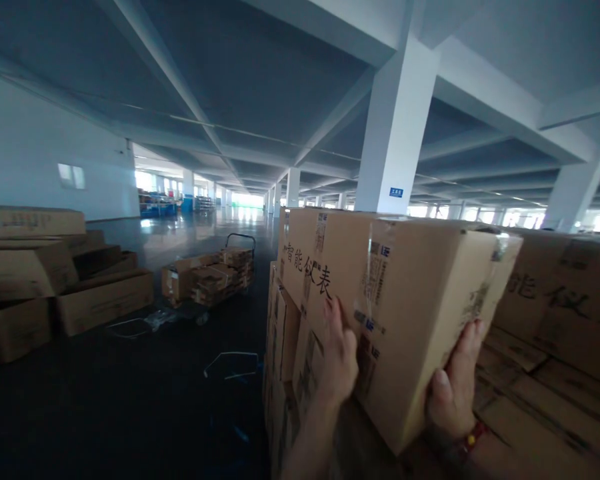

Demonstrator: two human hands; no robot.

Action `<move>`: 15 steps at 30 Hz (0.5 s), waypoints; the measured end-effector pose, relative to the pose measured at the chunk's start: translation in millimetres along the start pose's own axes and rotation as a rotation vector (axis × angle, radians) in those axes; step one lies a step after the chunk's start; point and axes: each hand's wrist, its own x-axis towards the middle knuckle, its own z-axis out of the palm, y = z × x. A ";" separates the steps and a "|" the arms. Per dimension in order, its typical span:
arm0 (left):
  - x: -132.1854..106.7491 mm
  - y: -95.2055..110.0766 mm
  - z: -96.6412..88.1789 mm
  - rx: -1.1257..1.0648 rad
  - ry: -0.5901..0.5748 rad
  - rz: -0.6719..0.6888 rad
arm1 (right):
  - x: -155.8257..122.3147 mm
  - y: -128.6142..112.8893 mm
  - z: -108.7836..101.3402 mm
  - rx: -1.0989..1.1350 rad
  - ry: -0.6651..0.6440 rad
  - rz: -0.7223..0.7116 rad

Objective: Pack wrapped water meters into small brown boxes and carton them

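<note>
Carton [400, 293] is standing above stacked boxes [287, 327]. Opened left hand [340, 357] is pressing its left face, opened right hand [456, 387] its right, apparently for steadiness.

A warehouse hall — thick pillars [397, 127], many cartons [410, 287], a loaded trolley [240, 235].

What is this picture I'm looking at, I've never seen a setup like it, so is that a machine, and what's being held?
No machine here: these are a person's bare left hand and right hand, seen by a camera worn on that person's head. The left is at the printed side of a big cardboard box, the right at its narrow end. Whether they are lifting it, I can't tell. More boxes are stacked around it. On the floor to the left stand open boxes and a cart loaded with cardboard.
</note>
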 end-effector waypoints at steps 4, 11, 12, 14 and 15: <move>-41.3 7.6 9.9 0.084 -0.047 0.098 | 11.0 -9.8 23.6 0.021 0.038 -0.036; 57.3 -53.6 -43.8 -0.046 -0.080 0.301 | 24.5 -52.3 95.2 -0.105 0.044 0.014; 73.5 -58.4 -48.8 -0.045 -0.109 0.271 | 31.7 -51.3 108.4 -0.126 0.042 0.019; 93.7 -58.8 -51.7 0.007 -0.135 0.152 | 47.0 -43.4 128.2 -0.152 0.035 0.024; 94.2 -55.4 -50.6 0.044 -0.125 0.078 | 52.4 -39.5 134.8 -0.156 0.025 0.026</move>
